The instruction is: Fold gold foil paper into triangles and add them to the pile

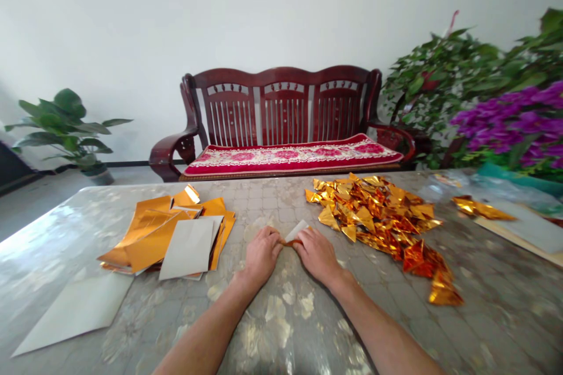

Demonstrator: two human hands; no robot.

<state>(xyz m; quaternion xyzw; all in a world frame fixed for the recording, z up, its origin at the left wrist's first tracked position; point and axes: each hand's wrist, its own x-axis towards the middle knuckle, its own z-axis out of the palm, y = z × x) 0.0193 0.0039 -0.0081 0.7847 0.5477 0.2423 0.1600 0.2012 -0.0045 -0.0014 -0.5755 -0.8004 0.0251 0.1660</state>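
Observation:
Between my two hands, at the middle of the table, is a sheet of gold foil paper (297,229) with its pale back partly showing. My left hand (264,251) pinches its left side, fingers closed. On the other side my right hand (317,249) grips it, fingers curled. Much of the sheet is hidden under the fingers. Left of my hands lies a loose stack of gold foil sheets (147,234), with a pale sheet (189,246) face down on top. To the right is a heap of folded gold foil pieces (373,211).
A single pale sheet (79,307) lies at the table's left. Far right are clear plastic wrapping (453,184), a pale board (519,231) and purple flowers (523,120). A wooden bench (285,111) stands beyond the table (281,316); a potted plant (73,129) is on the floor.

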